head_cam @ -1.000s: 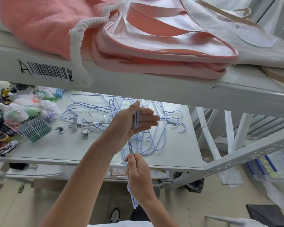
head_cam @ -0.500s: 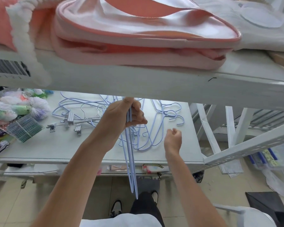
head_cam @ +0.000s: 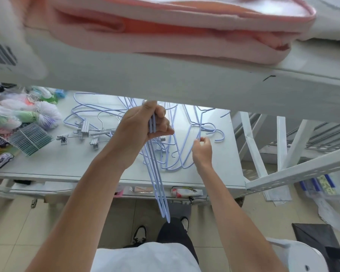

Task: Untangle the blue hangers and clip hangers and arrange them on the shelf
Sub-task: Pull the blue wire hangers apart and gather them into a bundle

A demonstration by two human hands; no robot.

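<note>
My left hand [head_cam: 143,125] is closed around a bunch of blue wire hangers [head_cam: 159,185] that hangs down past the shelf's front edge. My right hand [head_cam: 202,149] pinches the wire of another blue hanger [head_cam: 192,134] in the tangled pile [head_cam: 173,154] lying on the white shelf [head_cam: 67,163]. More blue hangers [head_cam: 90,109] spread toward the back left, partly hidden by the upper shelf. Metal clip hangers [head_cam: 84,132] lie left of my left hand, with several grey clips on their bars.
The upper shelf [head_cam: 165,83] with pink bags [head_cam: 165,36] crosses the top and hides the rear of the lower shelf. Packaged small goods [head_cam: 22,122] crowd the shelf's left end. A white perforated rail [head_cam: 298,173] juts out at right. My feet and tiled floor are below.
My right hand let go of the lower end of the held bunch, rose to the shelf and pinched a hanger in the pile. My left hand keeps gripping the bunch.
</note>
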